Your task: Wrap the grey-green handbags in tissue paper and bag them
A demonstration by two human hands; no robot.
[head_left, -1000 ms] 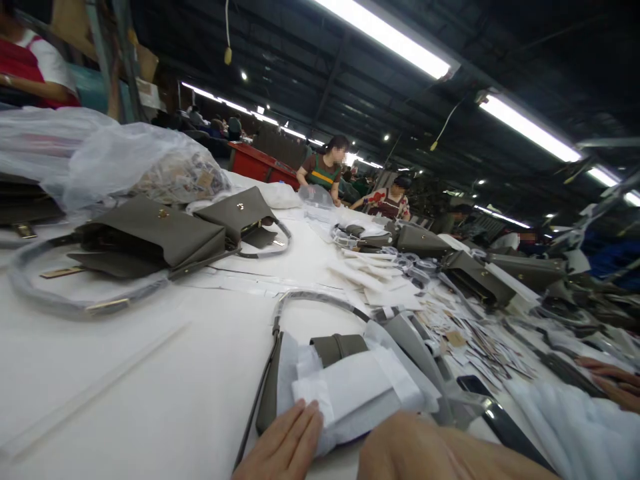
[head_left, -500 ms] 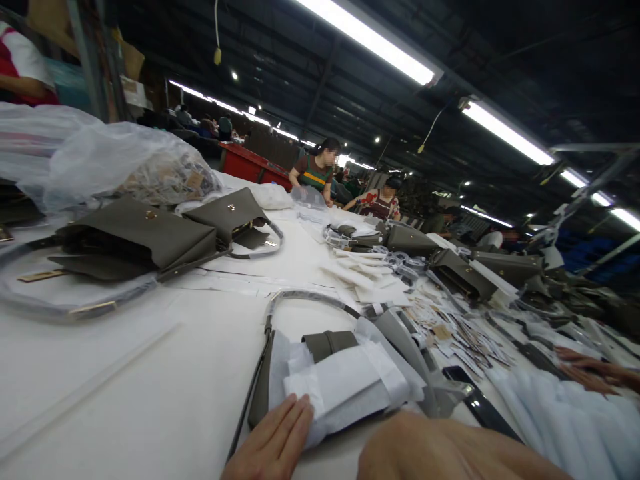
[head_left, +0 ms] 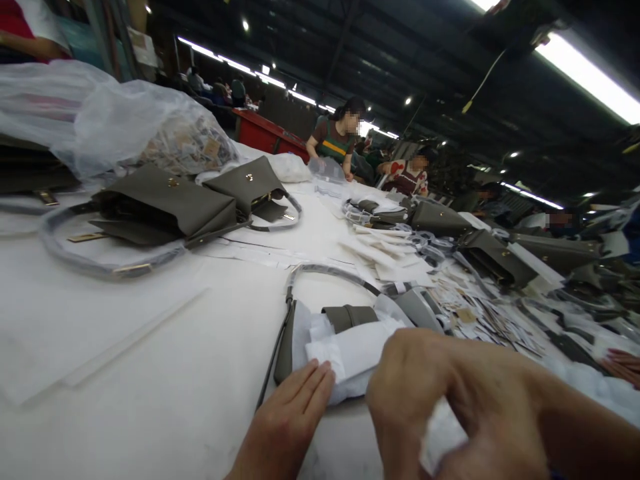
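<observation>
My left hand (head_left: 295,417) lies with fingers stretched out, their tips against the white tissue paper (head_left: 360,350) on a grey-brown handbag (head_left: 285,353). The bag lies on the table, its wrapped handle (head_left: 330,268) arching up behind. A rolled grey-brown flap or strap (head_left: 350,317) shows above the paper. At the bag's right, close to the camera, my right hand (head_left: 450,393) is curled with its fingers bent down. Something white shows in the gap by its thumb; the fingertips are hidden and whatever they grip cannot be made out.
Open handbags (head_left: 165,207) lie at left, beside a clear plastic bag (head_left: 175,133) of small tags. Paper sheets (head_left: 390,250), loose tags (head_left: 480,313) and more bags (head_left: 495,257) spread over the right side. Another person's hand (head_left: 623,365) is at the right edge. Co-workers (head_left: 337,137) stand farther back.
The view has shifted, so the table appears higher and the bags at left sit farther right. My right hand has risen and curled, now covering the bag's right part. My left hand stays on the paper.
</observation>
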